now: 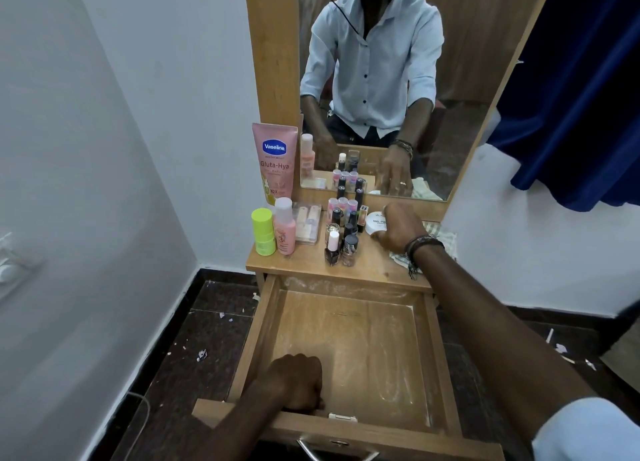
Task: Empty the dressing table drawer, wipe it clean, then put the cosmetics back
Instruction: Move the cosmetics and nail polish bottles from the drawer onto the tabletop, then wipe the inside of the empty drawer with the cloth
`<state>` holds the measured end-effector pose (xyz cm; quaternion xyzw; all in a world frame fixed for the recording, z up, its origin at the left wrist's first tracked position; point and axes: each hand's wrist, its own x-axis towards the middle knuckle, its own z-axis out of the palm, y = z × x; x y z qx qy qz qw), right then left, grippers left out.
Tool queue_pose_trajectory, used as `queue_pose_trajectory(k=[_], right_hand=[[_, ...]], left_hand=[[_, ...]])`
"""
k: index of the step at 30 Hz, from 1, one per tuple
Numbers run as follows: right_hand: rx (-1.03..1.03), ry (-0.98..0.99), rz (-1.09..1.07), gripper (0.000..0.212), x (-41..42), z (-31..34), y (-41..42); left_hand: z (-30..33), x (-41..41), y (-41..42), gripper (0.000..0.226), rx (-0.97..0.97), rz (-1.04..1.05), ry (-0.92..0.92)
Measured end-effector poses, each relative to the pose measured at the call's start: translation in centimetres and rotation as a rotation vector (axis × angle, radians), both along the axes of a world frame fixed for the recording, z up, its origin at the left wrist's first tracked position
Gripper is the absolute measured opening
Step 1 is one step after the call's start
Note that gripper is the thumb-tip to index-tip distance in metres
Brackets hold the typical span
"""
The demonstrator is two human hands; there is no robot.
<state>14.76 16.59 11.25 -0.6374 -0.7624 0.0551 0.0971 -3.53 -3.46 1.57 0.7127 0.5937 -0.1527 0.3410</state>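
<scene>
**A:** Fig. 1, head view. Where's the drawer (349, 350) & how will it handle?

**B:** Pulled well out below the tabletop (367, 270), directly in front of you. Rigid wood box, prob. light now it's bare; floor shows pale powdery streaks, so wiping isn't done. Your left hand (294, 382) sits on the front rim, fingers curled over the edge and closed on it. That's a good steadying hold. The metal handle (332, 452) on the face is the alt. grip.

**A:** Right hand?

**B:** Your right hand (398, 230) rests palm-down at the back of the tabletop, touching the white jar (375, 223) and over the striped cloth (436, 242). Fingers are bent, but can't tell if they've closed on cloth, jar or neither. Cloth is soft & limp; bunch it, don't pinch a corner.

**A:** Contents?

**B:** Drawer: nothing inside but residue. Everything stands on top: big pink Vaseline tube (275, 163) leaning at the mirror frame, green stick (263, 232), pink bottle (284, 227), clear compact case (306, 223), nail-polish cluster (343, 232) mid-table.

**A:** Handling notes for those?

**B:** Polish bottles look like glass: small, smooth, tightly packed, easy to topple, so take by cap, one at a time. Tube is squashy; grip mid-body. Jar is low & wide; grip across the lid.
</scene>
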Motion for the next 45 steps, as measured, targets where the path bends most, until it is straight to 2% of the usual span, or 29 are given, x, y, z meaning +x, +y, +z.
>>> queue_pose_trajectory(k=[6,10,14,16,18,21,24,28,31,36,40,43,45], right_hand=[[0.081,-0.038,-0.041,0.039,0.2,-0.7,-0.2],[0.055,-0.007,-0.033,0.044,0.5,-0.5,-0.4],[0.1,0.221,-0.101,0.033,2.3,0.6,-0.7],[0.167,0.372,-0.223,0.028,4.3,1.1,-1.1],[0.218,0.444,-0.382,0.028,6.5,1.3,-1.6],[0.075,0.522,-0.56,0.044,9.2,0.6,-2.0],[-0.111,0.573,-0.602,0.061,9.9,-0.3,-1.8],[-0.195,0.636,-0.612,0.081,9.5,-1.4,-1.6],[-0.224,0.769,-0.661,0.087,9.3,-1.8,-1.6],[-0.133,0.884,-0.712,0.064,9.7,-2.5,-2.3],[-0.07,1.063,-0.624,0.028,10.1,-2.9,-3.3],[-0.03,1.271,-0.532,0.017,10.0,-1.7,-5.6],[-0.051,1.387,-0.45,0.014,10.1,0.0,-8.2]], left_hand=[[0.2,0.1,-0.2,0.034,0.014,0.017,0.004],[0.2,0.1,-0.2,0.034,0.014,0.028,0.005],[0.3,0.2,-0.2,0.035,0.024,0.035,0.01],[0.3,0.2,-0.2,0.037,0.024,0.04,0.012],[0.2,0.3,-0.2,0.038,0.03,0.035,0.019],[0.2,0.5,-0.2,0.04,0.039,0.034,0.037],[0.4,0.6,-0.2,0.04,0.046,0.033,0.041],[0.5,0.6,-0.3,0.035,0.072,0.039,0.058],[0.8,0.6,-0.3,0.027,0.102,0.063,0.059],[0.7,0.4,-0.4,0.02,0.211,0.109,0.02],[0.3,0.2,-0.6,0.015,0.366,0.151,-0.043],[0.5,0.3,-0.4,0.025,0.513,0.244,-0.195],[1.0,0.5,-0.4,0.019,0.587,0.371,-0.397]])
